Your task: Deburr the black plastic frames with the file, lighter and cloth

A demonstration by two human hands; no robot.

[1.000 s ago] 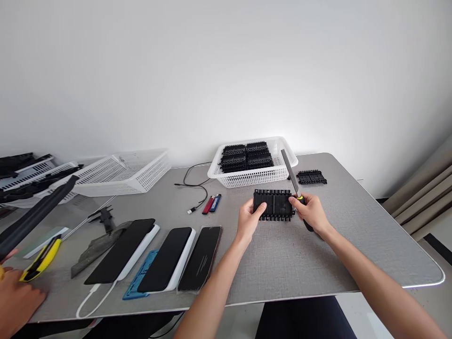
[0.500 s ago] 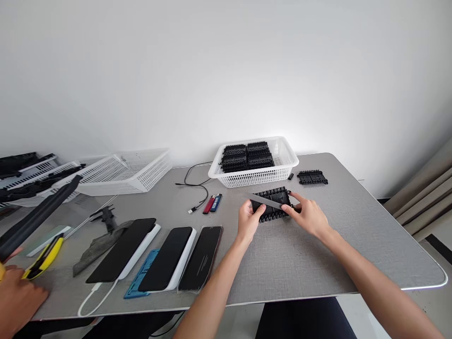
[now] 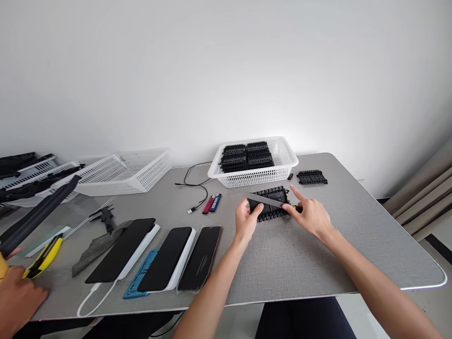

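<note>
A black plastic part [image 3: 270,215] with toothed long edges is tilted just above the tabletop. My left hand [image 3: 246,220] grips its left end, thumb on top and fingers beneath. Across the part's face lies a flat grey metal file [image 3: 270,201], slanting down to the right. My right hand [image 3: 310,214] is closed around the file's dark handle, which shows a bit of yellow. Its thumb presses near the base of the blade, and the index finger points out past the part's right end. The other fingers of that hand are partly hidden.
A white basket [image 3: 254,179] with stacked black parts stands behind; another black part [image 3: 312,177] lies to its right. Lighters [image 3: 212,203], a cable [image 3: 201,186] and phones [image 3: 201,259] lie left. At far left a co-worker's hand [image 3: 21,292] is near a yellow cutter [image 3: 44,259].
My right index finger has lifted off the part's corner and now points outward. The file and part have shifted slightly; both hands keep their grip.
</note>
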